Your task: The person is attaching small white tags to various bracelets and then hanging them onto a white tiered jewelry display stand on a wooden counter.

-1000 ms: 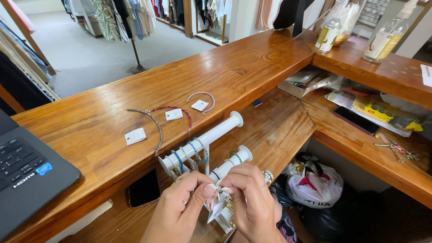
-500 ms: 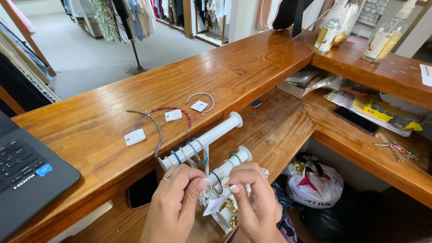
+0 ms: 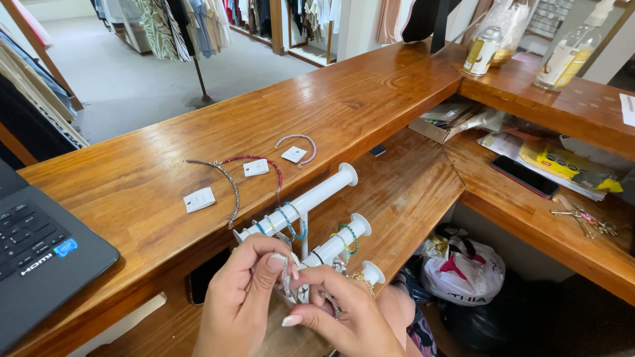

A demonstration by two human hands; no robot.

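— While pinching the small beaded bracelet (image 3: 286, 274) between both sets of fingertips, best to keep it taut and level with the free end of a rod. Sits right now just in front of the white jewellery stand (image 3: 305, 218), low in view.

— Left hand (image 3: 241, 297) closed on it with thumb and forefinger; right hand (image 3: 347, 317) curled, pinching from below. Worth minding the paper tag, and the bracelets already strung on the rods.

— And holders round about?

— Three rods on the stand, carrying blue, green and gold bracelets. Further out on the wooden counter (image 3: 370, 99), three tagged bracelets (image 3: 254, 168) lying loose. Below the shelf, a white plastic bag (image 3: 463, 277), contents hard to tell. Far corner, two bottles (image 3: 526, 49).
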